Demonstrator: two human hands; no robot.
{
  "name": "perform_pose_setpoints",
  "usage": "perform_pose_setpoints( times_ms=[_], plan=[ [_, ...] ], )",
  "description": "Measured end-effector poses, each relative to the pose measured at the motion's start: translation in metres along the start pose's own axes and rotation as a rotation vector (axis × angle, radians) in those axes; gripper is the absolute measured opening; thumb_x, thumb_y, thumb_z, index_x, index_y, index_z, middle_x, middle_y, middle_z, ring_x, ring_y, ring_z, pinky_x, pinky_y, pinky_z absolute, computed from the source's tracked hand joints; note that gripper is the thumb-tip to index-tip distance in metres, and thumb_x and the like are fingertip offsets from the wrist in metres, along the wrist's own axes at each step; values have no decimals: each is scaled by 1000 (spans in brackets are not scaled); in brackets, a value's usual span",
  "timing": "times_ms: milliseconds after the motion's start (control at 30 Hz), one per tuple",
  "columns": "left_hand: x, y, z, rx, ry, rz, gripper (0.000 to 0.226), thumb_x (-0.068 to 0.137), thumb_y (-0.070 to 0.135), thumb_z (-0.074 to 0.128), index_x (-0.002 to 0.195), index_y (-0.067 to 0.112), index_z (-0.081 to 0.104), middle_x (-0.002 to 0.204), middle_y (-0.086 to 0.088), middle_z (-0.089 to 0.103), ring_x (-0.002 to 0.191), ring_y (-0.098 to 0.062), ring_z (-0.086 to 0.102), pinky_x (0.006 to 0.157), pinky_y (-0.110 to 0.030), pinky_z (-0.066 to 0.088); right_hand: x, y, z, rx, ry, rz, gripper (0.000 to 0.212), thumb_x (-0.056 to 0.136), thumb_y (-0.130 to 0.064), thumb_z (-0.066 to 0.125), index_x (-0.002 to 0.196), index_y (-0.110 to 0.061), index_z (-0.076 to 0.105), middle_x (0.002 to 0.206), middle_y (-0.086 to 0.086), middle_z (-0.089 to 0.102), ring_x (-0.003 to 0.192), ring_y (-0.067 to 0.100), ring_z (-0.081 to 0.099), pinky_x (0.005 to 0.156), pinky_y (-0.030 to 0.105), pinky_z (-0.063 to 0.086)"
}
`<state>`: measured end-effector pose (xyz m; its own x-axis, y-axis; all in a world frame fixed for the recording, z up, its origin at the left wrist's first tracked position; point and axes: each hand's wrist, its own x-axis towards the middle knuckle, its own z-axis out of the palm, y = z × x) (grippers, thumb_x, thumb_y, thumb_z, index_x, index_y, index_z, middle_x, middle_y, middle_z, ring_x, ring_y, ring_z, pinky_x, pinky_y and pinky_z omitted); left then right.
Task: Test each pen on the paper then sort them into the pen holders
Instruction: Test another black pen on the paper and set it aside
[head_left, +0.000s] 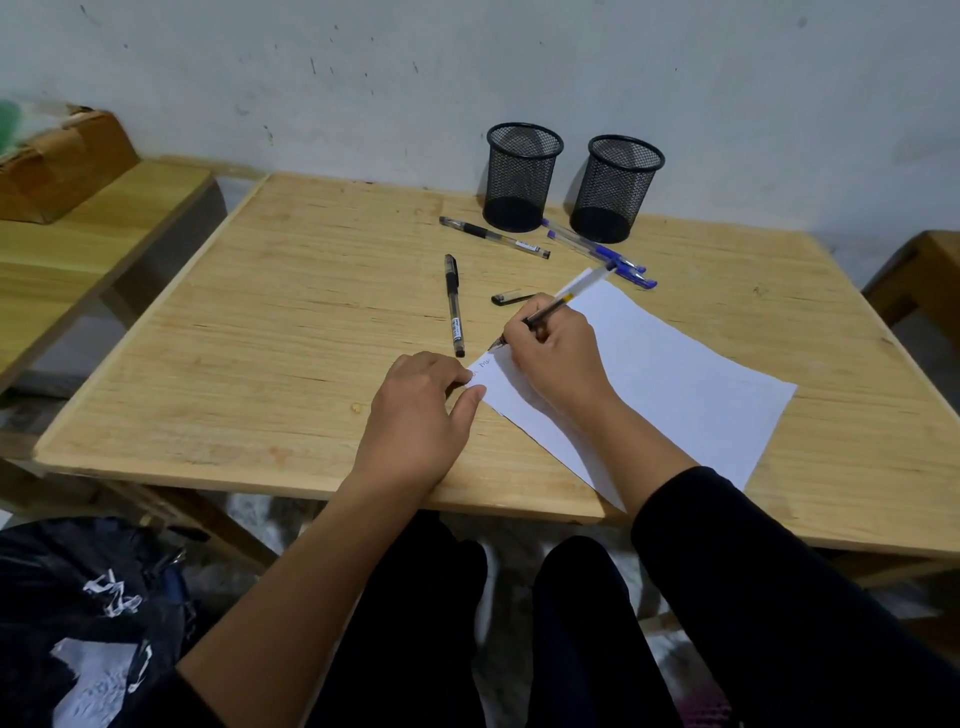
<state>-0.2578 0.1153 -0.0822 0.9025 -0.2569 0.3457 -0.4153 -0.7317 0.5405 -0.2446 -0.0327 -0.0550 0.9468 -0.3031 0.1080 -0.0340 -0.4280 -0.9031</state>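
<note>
My right hand (556, 353) grips a clear pen (571, 293), its tip touching the near-left corner of a white paper sheet (675, 384) where small marks show. My left hand (426, 405) lies flat, fingertips pinning that corner. A loose black pen cap (511, 299) lies just beyond my right hand. Two black-capped pens (453, 306) (493, 237) lie on the wooden table (260, 338). Two blue pens (602, 254) lie in front of the holders. Two black mesh pen holders (522, 176) (618, 189) stand at the back with no pens showing in them.
A second wooden surface (78, 244) with a cardboard box (57, 161) stands to the left. A dark bag (88, 613) lies on the floor at the lower left. Another wooden piece (930, 275) shows at the right edge. A pale wall runs behind the table.
</note>
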Motion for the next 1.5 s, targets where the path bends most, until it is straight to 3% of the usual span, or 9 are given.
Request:
perform_pose_setpoints(
  times_ms=[133,233,500,633,767,1067,1267,1400,1500],
  plan=[
    [11,7,-6,-32,48,-1,18,85,28,61,96,14,67,98,0,66,98,-18,55,76,-15,27,8,-6,-13,294,164,200,8,89,-12,53,87,-10,60,67,2,57,61,8,53,52,16,45],
    [41,18,-7,-42,100,16,19,87,25,59,99,13,66,100,-2,66,99,-18,55,77,-17,30,16,-11,-26,347,224,278,8,89,-14,55,83,-14,60,65,1,58,56,8,52,47,17,43],
    [122,33,23,108,-182,-142,31,90,28,57,117,16,62,119,-9,59,111,-25,51,85,-33,44,28,-13,-49,460,233,377,22,92,-19,48,78,-12,64,66,4,62,47,10,50,41,19,35],
    [126,33,27,160,-235,-127,19,90,23,58,104,13,66,109,-9,61,100,-24,53,72,-30,41,34,-8,-52,407,238,359,24,94,-19,47,77,-11,62,69,4,64,48,10,52,40,19,35],
    [122,34,25,-2,-165,-145,12,87,18,61,98,15,65,102,-7,64,87,-16,48,71,-29,42,37,-6,-54,384,231,338,24,89,-17,55,65,-14,61,62,1,61,47,8,49,46,21,37],
    [112,40,15,-211,-90,-140,8,88,19,60,94,19,65,94,-1,68,102,-19,56,78,-23,39,39,-10,-53,449,184,315,23,87,-14,57,64,-13,59,60,4,55,48,10,44,47,21,35],
    [109,52,8,-338,-96,-102,9,88,11,57,89,18,63,78,5,63,82,-12,59,69,-3,38,38,-11,-53,561,119,232,21,88,-10,59,67,-12,56,57,1,52,39,5,41,41,16,33],
    [102,54,3,-460,-53,-87,14,87,3,54,84,14,62,73,-6,66,75,-19,69,80,-26,53,34,-15,-54,550,62,112,25,90,-8,58,66,-14,54,55,-1,51,41,7,39,43,16,32],
    [97,49,-2,-475,-53,-89,16,87,2,55,84,16,62,77,-10,67,72,-17,68,71,-15,50,31,-17,-51,505,36,68,18,88,-6,60,72,-13,57,49,-5,52,41,7,41,44,15,31]
  ],
)
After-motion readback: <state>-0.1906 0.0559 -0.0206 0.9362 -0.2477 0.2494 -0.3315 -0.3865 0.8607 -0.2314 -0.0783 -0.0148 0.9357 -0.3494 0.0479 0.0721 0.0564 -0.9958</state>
